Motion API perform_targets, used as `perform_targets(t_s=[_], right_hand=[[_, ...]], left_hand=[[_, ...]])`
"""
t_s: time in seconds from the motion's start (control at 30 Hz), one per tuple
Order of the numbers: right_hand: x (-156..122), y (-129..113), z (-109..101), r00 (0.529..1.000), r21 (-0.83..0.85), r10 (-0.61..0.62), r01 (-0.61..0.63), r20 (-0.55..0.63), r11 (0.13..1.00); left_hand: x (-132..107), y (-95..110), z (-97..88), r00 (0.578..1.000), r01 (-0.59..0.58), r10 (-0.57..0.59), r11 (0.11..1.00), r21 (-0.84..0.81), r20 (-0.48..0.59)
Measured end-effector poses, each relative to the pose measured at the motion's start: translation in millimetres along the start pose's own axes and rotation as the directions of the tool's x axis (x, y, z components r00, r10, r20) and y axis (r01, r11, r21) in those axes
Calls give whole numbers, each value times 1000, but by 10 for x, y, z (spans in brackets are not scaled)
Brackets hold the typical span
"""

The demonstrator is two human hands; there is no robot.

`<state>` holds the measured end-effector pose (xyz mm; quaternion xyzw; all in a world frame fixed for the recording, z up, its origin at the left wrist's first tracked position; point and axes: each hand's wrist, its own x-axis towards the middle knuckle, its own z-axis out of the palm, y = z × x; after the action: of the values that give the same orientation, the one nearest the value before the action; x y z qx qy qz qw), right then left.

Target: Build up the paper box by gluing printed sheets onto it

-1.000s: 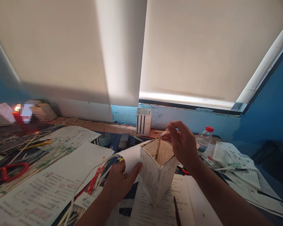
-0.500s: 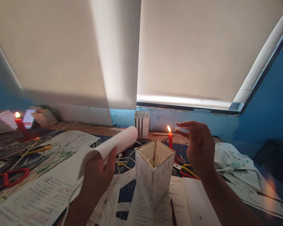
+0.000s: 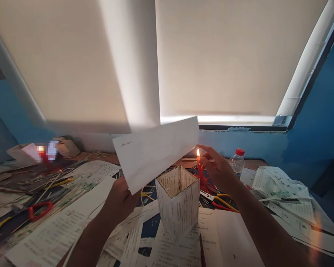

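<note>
My left hand is closed on the lower left corner of a white sheet of paper, which slants up to the right with faint print at one corner. My right hand is beside a lit red candle. Its index finger reaches to the paper's right edge, near the flame, while a thin white stick shows between its fingers. Below the sheet stands an open-topped square box covered in printed paper. The sheet hides the smaller box behind it.
Printed papers lie under the box, with a dark thin tool on them. Yellow-and-red-handled pliers lie by the candle. A red-capped bottle stands behind my right hand. Red-handled scissors and another candle are at left.
The paper has gone from curled to spread flatter, and it has swung up and right toward the flame. My right hand has moved left and lower, closer to the candle, uncovering the bottle.
</note>
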<state>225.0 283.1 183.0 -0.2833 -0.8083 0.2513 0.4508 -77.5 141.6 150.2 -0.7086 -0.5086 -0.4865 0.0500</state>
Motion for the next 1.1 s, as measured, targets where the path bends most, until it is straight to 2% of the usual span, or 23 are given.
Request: perform_targets(t_s=[0.1,0.2,0.33,0.43,0.5,0.57,0.63,0.7,0.77,0.8,0.87,0.9,0.97,1.03,1.1], right_hand=[[-11,33,-52,994,26,-25,22,105,999],[-14,75,-120,979,79,-55,41,197,996],[-15,99,-248,954,114,-78,46,291,992],[-24,91,-327,941,113,-87,52,327,992],[-33,90,-357,936,114,-93,57,340,992],[-40,97,-374,933,120,-99,61,346,991],[-45,110,-385,929,132,-110,67,352,989],[-48,121,-391,926,145,-120,71,357,987],[-54,125,-393,924,157,-126,73,362,985],[-58,124,-393,922,162,-128,73,365,984],[-65,117,-391,921,165,-132,75,366,983],[-67,114,-391,921,166,-134,78,365,983],[-66,110,-395,918,167,-147,91,369,982],[-56,116,-408,909,166,-165,108,383,980],[-43,135,-431,902,157,-172,118,397,981]], left_hand=[[40,21,20,997,-56,61,994,-99,50],[58,8,53,992,-87,97,990,-114,80],[27,-1,60,980,-78,95,992,-100,176],[1,38,-29,941,-75,81,997,-32,330],[2,56,-137,896,-38,25,999,21,444],[32,60,-261,867,8,-50,996,86,497],[100,81,-365,886,60,-127,985,162,445],[209,162,-414,931,161,-216,966,203,293],[346,320,-387,941,290,-311,944,155,135],[418,420,-346,932,331,-341,939,94,126],[557,631,-226,916,306,-307,951,45,256],[620,730,-158,889,256,-264,964,72,375],[725,892,-27,842,206,-220,975,83,492],[796,1003,80,733,136,-210,977,163,647],[830,1069,162,633,68,-221,970,231,742]])
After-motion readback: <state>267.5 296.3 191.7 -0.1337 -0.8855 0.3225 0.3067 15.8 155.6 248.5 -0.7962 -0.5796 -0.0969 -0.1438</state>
